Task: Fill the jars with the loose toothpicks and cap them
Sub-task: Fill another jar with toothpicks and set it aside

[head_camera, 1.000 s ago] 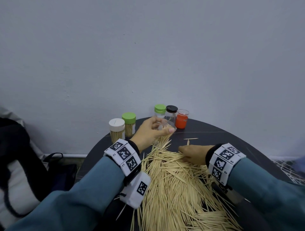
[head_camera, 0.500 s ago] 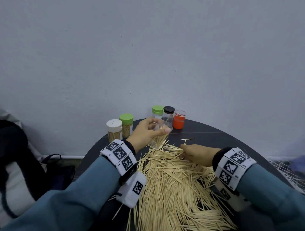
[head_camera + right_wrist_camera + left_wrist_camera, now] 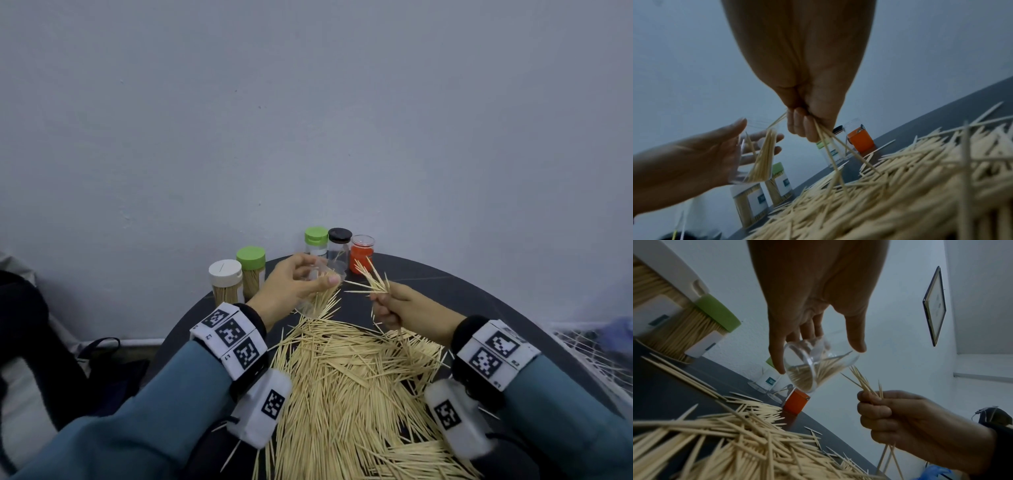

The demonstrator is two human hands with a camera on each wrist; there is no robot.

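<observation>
Head view is showing the big heap of loose toothpicks (image 3: 346, 383) lying on the dark round tabletop (image 3: 455, 291), nearest the person and beneath both wrists. Just beyond the heap, the right hand (image 3: 400, 310) is fisting around a small bundle of toothpicks (image 3: 371, 279), whose tips are fanning up and toward the left hand; a few sticks are hanging below the fist toward the heap. Close beside it, the left hand (image 3: 294, 286) is curling its fingers and thumb around a clear open jar (image 3: 818, 365), which is tilting with its mouth toward the bundle and is lifted off the tabletop. The left wrist view is showing this jar already partly holding toothpicks, with the bundle's tips just at its rim. Farther past the left hand, a white-capped jar (image 3: 226, 282) and a green-capped jar (image 3: 251, 269), both packed with toothpicks, are standing side by side. Beyond the two hands, at the tabletop's far edge by the wall, another green-capped jar (image 3: 315, 240), a black-capped jar (image 3: 339, 245) and an orange-red jar (image 3: 361, 251) are standing in a row.
</observation>
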